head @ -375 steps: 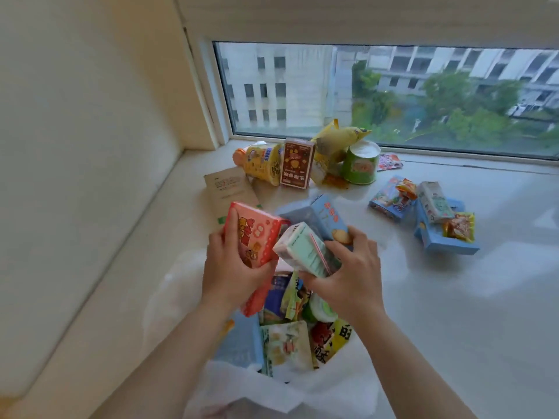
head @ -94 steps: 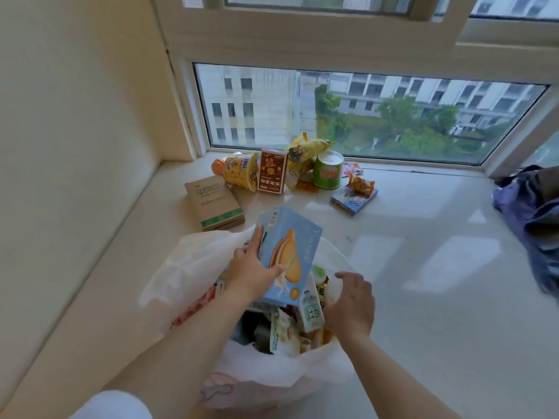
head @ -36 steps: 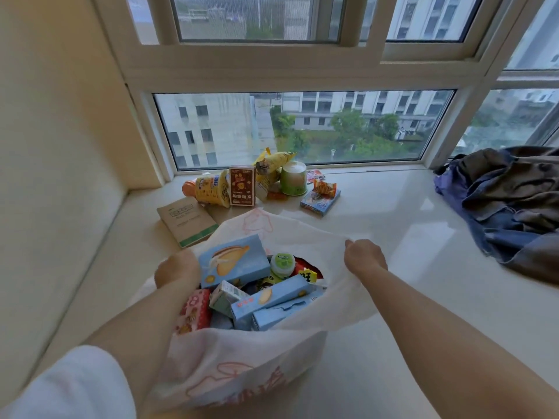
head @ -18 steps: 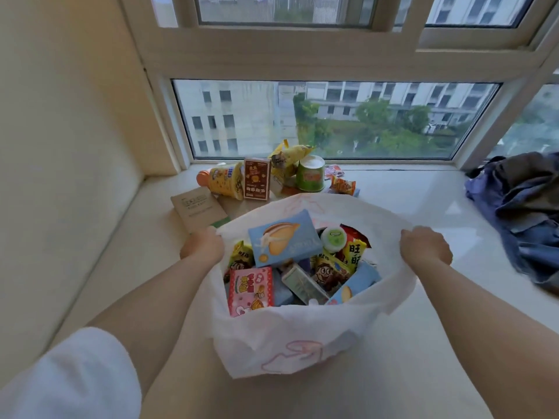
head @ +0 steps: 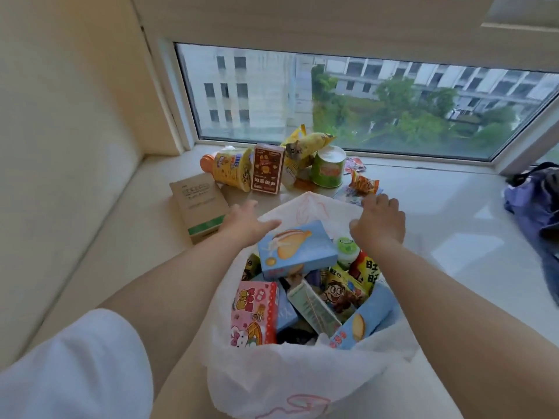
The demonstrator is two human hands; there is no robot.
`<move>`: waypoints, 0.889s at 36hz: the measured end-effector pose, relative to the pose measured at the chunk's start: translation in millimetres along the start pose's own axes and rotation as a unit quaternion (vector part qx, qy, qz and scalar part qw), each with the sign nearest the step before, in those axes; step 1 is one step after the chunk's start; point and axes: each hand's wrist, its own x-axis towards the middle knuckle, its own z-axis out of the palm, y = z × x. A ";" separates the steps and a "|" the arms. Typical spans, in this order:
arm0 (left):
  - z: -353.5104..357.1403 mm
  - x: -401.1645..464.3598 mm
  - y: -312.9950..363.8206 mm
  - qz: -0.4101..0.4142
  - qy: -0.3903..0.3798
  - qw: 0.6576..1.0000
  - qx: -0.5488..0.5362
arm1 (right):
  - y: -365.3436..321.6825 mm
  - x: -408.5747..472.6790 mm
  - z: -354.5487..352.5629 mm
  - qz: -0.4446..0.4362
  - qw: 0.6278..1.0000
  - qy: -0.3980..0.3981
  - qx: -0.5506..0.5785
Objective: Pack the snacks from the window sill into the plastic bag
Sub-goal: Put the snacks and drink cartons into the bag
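Note:
The white plastic bag (head: pixel 290 370) stands open on the sill, full of snacks: a blue biscuit box (head: pixel 298 249), a pink box (head: pixel 255 313) and several packets. My left hand (head: pixel 245 220) stretches forward over the bag's far left rim with straight fingers, close to a brown kraft box (head: pixel 198 204). My right hand (head: pixel 378 222) hovers over the far right rim, fingers loosely bent and holding nothing, just short of an orange wrapper (head: pixel 363 182). By the glass are a lying yellow cup (head: pixel 233 169), a brown carton (head: pixel 267 169), a yellow bag (head: pixel 305 146) and a green cup (head: pixel 328 170).
The wall (head: pixel 60 146) closes the sill on the left and the window (head: pixel 363 101) at the back. A heap of blue and purple clothes (head: pixel 535 213) lies at the right edge. A small pink packet (head: pixel 354 164) lies behind the orange wrapper.
Both hands have let go of the bag's rim and moved forward towards the snacks by the window. The bag now stands by itself, nearer to me in view.

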 end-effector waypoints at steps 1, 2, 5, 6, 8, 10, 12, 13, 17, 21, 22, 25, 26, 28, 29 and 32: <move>-1.1 9.1 2.7 -0.008 0.001 1.000 -0.002 | -9.7 8.1 2.6 -0.013 1.000 -0.003 -0.001; -1.6 20.6 2.8 -0.017 0.001 1.000 -0.006 | -19.1 16.5 6.0 -0.029 1.000 -0.007 -0.005; -4.9 57.8 -4.4 -0.043 -0.001 0.999 -0.025 | -45.9 45.3 17.7 -0.075 0.997 -0.021 -0.001; -6.6 71.2 -9.1 -0.052 -0.001 0.998 -0.033 | -55.0 56.0 21.4 -0.085 0.996 -0.024 0.005; -12.2 97.0 -20.1 -0.067 0.003 0.997 -0.028 | -73.9 78.0 28.8 -0.104 0.994 -0.029 0.010; -18.5 123.7 -32.1 -0.083 0.007 0.996 -0.013 | -92.6 99.3 38.0 -0.119 0.992 -0.044 0.012; -23.7 151.3 -43.0 -0.100 0.016 0.995 -0.017 | -110.5 120.7 50.9 -0.123 0.989 -0.069 0.039; -25.5 165.1 -47.4 -0.106 0.022 0.994 -0.020 | -119.3 131.5 58.5 -0.119 0.988 -0.083 0.060; -26.7 222.0 -61.6 -0.116 0.052 0.991 -0.036 | -150.5 173.3 95.2 -0.095 0.975 -0.147 0.136; -24.1 273.0 -69.7 -0.102 0.096 0.990 -0.029 | -175.7 212.0 126.4 -0.050 0.965 -0.174 0.187; -22.7 283.2 -70.7 -0.097 0.107 0.989 -0.018 | -180.8 221.5 132.3 -0.031 0.961 -0.175 0.210; -18.2 309.0 -70.5 -0.086 0.123 0.989 -0.008 | -192.7 249.1 149.9 0.028 0.943 -0.161 0.289; -17.3 317.0 -70.5 -0.086 0.122 0.989 -0.014 | -196.1 257.5 155.5 0.046 0.937 -0.151 0.312; -17.7 332.7 -69.8 -0.088 0.104 0.991 -0.020 | -202.1 273.7 167.2 0.082 0.920 -0.138 0.357; -18.0 340.2 -70.0 -0.089 0.088 0.992 -0.026 | -204.9 281.7 174.0 0.100 0.909 -0.141 0.380; -16.8 358.7 -68.6 -0.088 0.064 0.992 -0.057 | -210.8 297.5 188.9 0.124 0.874 -0.157 0.443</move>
